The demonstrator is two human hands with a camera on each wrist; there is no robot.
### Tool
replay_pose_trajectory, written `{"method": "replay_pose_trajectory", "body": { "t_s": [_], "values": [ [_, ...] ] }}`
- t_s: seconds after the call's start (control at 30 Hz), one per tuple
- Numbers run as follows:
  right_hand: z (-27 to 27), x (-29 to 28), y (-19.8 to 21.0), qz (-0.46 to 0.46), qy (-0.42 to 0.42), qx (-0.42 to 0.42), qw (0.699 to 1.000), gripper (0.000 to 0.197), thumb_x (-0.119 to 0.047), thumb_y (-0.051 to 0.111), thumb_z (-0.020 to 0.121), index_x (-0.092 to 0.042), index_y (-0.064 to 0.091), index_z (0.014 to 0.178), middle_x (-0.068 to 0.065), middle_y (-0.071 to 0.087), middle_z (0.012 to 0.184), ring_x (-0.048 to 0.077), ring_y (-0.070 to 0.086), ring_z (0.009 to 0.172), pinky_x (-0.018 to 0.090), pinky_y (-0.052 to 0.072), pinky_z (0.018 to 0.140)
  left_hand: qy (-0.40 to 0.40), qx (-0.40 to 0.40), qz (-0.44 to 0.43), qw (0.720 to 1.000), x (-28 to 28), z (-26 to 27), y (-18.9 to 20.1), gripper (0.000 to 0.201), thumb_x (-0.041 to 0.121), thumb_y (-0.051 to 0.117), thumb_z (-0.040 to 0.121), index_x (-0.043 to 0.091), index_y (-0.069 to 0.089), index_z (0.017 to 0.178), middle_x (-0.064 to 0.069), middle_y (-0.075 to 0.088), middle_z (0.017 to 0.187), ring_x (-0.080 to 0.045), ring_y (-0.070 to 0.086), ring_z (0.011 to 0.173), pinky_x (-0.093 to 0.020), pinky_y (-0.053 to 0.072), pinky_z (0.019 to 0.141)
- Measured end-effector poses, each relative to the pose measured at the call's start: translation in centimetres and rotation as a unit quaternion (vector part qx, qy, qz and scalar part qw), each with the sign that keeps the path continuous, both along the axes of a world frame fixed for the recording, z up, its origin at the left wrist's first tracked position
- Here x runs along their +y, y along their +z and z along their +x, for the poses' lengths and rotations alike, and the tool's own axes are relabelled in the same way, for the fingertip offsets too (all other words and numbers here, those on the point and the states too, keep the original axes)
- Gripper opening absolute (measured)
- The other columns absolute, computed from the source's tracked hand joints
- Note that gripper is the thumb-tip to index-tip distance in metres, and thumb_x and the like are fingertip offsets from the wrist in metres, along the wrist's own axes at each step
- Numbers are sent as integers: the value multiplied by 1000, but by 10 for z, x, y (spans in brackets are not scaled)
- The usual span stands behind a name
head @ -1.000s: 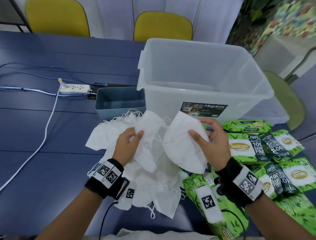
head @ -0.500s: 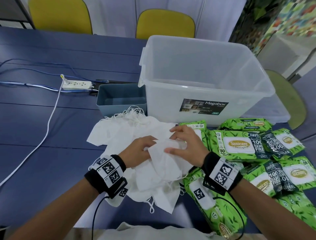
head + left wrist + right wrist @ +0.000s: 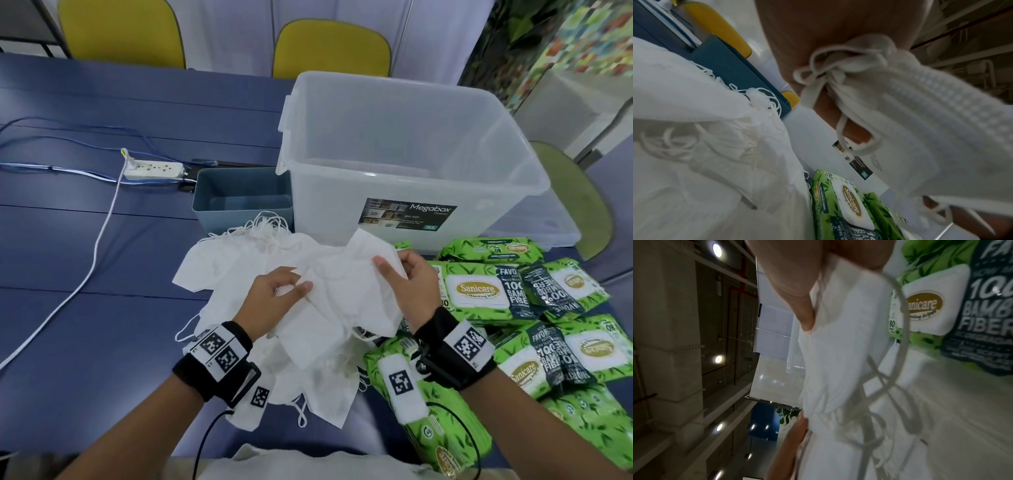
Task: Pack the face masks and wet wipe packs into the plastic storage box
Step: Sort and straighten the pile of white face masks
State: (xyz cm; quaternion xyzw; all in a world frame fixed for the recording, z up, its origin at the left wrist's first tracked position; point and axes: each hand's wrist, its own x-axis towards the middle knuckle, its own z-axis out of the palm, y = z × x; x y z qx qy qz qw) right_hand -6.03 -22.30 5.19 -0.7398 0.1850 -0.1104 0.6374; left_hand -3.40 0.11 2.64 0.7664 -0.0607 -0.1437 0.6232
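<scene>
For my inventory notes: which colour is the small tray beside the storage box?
The small tray is grey-blue, clearest in the head view.

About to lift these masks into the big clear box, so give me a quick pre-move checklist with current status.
1. Left hand grips the face masks: ok.
2. Right hand pinches the same bunch: ok.
3. Storage box open, no lid on: ok.
4. Box interior free of items: ok.
5. Ear loops clear of the pile below: cannot tell.
6. Wet wipe packs packed: not ok, on the table.
</scene>
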Motion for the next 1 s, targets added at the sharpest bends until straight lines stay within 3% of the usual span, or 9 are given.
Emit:
{"method": "replay_pose_trajectory", "body": {
  "t_s": [0.17,0.23,0.3,0.4,0.5,0.67,0.83,0.9,1.0],
  "values": [
    [-13,-6,-5,1,85,38,996,9,-19,68,84,-13,68,91,8,69,99,21,62,86,34,49,75,5,-28,17,999,1,5,5,22,12,63,90,19,65,69,11,59,97,8,52,102,4,30,81],
    [-18,-12,-1,-29,155,44,987,13,-27,69,78,-21,69,90,-3,64,112,13,60,102,34,50,84,-26,-39,50,998,6,9,5,18,14,63,90,12,66,73,8,60,98,-4,55,104,-3,33,87],
    [-21,-15,2,-63,229,54,970,21,-32,71,71,-17,71,85,-10,59,117,4,56,109,33,50,90,-91,-60,96,989,10,14,2,16,20,65,90,10,68,78,2,61,103,-10,55,109,-15,36,96],
    [-22,-9,0,-143,313,69,936,18,-25,76,75,-10,71,85,-12,60,110,2,57,103,25,46,90,-196,-103,135,966,9,13,0,22,39,61,85,19,68,78,0,62,110,-5,56,103,-18,39,96],
    [-26,2,-5,-170,345,63,921,13,-25,76,77,-28,63,75,-12,62,82,-4,56,76,15,43,74,-243,-141,139,950,7,9,-4,44,53,51,84,14,72,87,1,61,115,-5,58,104,-22,43,95],
    [-31,8,-12,-131,303,51,943,16,-27,77,77,-19,64,76,4,65,77,20,58,73,30,44,71,-235,-135,122,955,8,3,-8,51,54,45,86,12,73,93,4,60,115,-7,57,108,-26,43,95],
    [-26,7,-2,-12,185,9,983,29,-17,76,76,-30,59,96,16,72,90,33,67,85,43,53,76,-46,-52,-34,997,4,-8,3,43,35,35,97,13,70,89,-2,62,106,-8,58,102,-16,34,95],
    [-23,4,2,104,137,-7,985,44,-28,78,69,-26,59,109,11,73,97,27,69,90,42,56,78,12,-27,-50,998,4,-10,2,36,28,35,98,18,69,96,10,62,101,-21,57,100,-29,34,97],
    [-20,-4,0,223,74,-9,972,80,-48,86,50,-17,57,118,8,71,108,22,68,97,33,57,77,33,-23,-72,997,3,-12,-6,35,17,46,80,24,65,108,25,58,111,-34,41,129,-54,25,112]
  ]
}}
